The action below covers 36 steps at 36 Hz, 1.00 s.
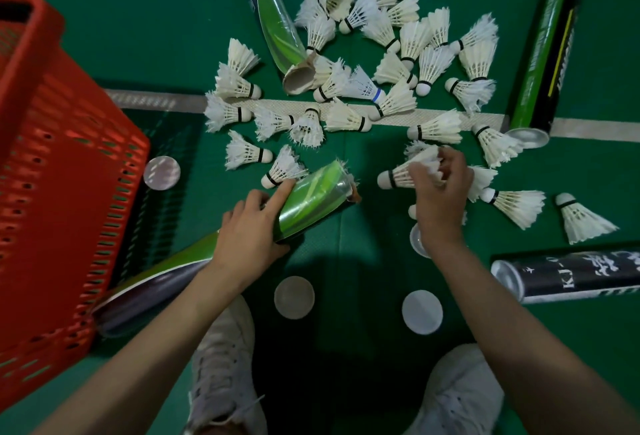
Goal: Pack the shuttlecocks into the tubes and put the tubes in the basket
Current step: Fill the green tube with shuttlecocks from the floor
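Floor: green court floor [363, 164] with a pale line [588, 128] running across it; no bench carried anything.
Left hand: the left hand [247, 232] was wrapped around a green tube [311, 197], lying tilted, its open mouth pointing up and right with feathers poking out of it.
Right hand: the right hand [441, 197] was pinched shut on the feathers of a shuttlecock [398, 174], cork end aimed left toward the held tube's mouth, well short of it.
Loose shuttlecocks: a wide scatter [381, 63] lay across the floor above and right of the hands.
Other tubes: a second green tube [277, 18] lay at upper centre, a green-and-black tube [543, 53] at right, a black tube [568, 275] at lower right.
Caps: round lids [294, 297] [422, 312] lay near the white shoes [225, 365]; another [162, 173] sat beside the basket.
Basket: the red basket [62, 171] stood at left; its inside was hardly visible, so its contents could not be told.
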Motion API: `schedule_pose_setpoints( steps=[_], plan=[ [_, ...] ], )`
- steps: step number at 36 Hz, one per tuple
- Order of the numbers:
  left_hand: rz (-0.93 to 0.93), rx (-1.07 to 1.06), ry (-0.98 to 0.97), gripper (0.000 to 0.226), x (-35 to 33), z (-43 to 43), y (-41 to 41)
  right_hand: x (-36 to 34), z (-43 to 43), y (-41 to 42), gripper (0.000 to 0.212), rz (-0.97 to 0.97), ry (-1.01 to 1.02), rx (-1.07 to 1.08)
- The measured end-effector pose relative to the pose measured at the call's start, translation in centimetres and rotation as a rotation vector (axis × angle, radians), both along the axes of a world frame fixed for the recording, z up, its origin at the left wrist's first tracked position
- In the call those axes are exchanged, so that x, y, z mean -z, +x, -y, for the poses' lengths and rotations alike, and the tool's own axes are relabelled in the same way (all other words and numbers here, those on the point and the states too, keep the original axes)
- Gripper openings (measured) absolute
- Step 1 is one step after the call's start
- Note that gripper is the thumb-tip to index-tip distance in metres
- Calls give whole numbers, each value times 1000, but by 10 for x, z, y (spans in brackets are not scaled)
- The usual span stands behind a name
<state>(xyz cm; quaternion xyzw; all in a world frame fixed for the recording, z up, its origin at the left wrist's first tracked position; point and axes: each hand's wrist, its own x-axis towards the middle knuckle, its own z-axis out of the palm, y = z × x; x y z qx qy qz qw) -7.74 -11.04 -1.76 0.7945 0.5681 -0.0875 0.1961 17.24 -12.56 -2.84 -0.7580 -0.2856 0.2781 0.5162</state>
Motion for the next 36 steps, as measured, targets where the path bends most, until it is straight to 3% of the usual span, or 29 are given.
schedule_pose_setpoints(
  steps=[5,11,13,16,24,28,31,34,36],
  plan=[
    [72,39,23,106,-4,2,8,-18,-3,-8,50,-134,82,-147],
    [129,55,45,104,-9,2,14,-19,-5,-11,38,-280,-21,-420],
    [138,58,47,103,-11,1,15,-20,-4,-12,39,-285,-58,-452],
    [147,58,50,103,-11,0,15,-25,-4,-13,57,-309,-94,-480],
    [160,65,62,103,-14,-13,30,-23,-11,-27,67,-398,-141,-634],
    [112,63,79,104,-10,-26,40,-12,-26,-19,64,-432,-184,-612],
    [86,51,40,104,-7,-39,51,-5,-41,-6,55,-293,-212,-478],
    [67,52,19,105,-3,-50,61,2,-55,17,33,39,-294,-341],
    [44,71,23,105,0,-55,65,6,-66,37,32,273,-345,-344]
  ],
)
